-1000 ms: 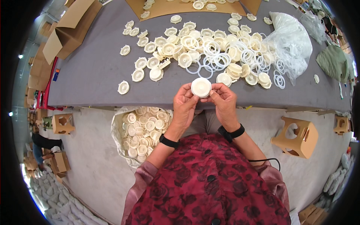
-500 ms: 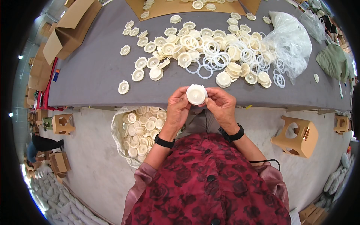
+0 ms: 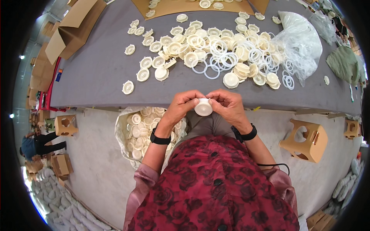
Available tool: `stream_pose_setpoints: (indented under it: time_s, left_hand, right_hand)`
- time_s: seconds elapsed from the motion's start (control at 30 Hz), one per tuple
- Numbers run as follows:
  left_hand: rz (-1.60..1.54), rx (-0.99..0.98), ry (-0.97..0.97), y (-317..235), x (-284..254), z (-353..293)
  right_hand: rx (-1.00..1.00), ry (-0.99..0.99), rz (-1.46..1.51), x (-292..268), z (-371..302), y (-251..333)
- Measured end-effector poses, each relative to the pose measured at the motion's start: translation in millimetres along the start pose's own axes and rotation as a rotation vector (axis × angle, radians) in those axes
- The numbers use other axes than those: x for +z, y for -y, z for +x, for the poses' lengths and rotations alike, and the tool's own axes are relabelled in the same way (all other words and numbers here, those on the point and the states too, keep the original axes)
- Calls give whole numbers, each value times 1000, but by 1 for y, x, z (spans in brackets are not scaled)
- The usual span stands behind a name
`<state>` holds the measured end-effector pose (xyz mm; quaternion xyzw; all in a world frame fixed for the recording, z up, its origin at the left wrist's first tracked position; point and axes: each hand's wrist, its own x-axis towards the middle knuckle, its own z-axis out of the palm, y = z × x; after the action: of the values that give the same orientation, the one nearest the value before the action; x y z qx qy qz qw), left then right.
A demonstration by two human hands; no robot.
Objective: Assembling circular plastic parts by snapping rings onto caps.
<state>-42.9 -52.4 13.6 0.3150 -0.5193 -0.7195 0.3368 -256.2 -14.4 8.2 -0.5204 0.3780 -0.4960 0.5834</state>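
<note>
Between both hands, just off the table's near edge, I hold a round cream plastic cap. My left hand pinches its left side, thumb in front. Gripping the right side is my right hand, its fingers curled behind the rim. The cap's far side is hidden by itself and the fingers. Beyond my hands, a loose heap of similar caps covers the grey table. Translucent white sealing rings lie over and among them.
Below the table edge at left, a white sack holds many caps. A clear plastic bag rests at the heap's right. Cardboard boxes stand on the table's far side. A tan stool is on the right; a person bends at far left.
The cap has come down slightly toward me and tipped, and my fingers have shifted along its rim. At far left, the person has come further into view.
</note>
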Motion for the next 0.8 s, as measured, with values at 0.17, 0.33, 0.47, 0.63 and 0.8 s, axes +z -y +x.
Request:
stream_pose_setpoints:
  time_s: [0.17,0.33,0.47,0.63,0.8]
  left_hand:
    - [-150,107,-95,-6,16,9]
    - [-321,204,-205,19,39,3]
    - [-303,114,-291,14,46,1]
    - [68,140,-131,4,48,4]
    - [235,102,-57,-13,59,7]
  right_hand:
    - [-6,-168,150,3,3,3]
    - [-122,-247,224,0,-1,2]
    - [-157,-161,253,-16,-6,-5]
    - [-70,-136,199,-35,-15,-1]
    - [-30,-82,183,-44,-18,-4]
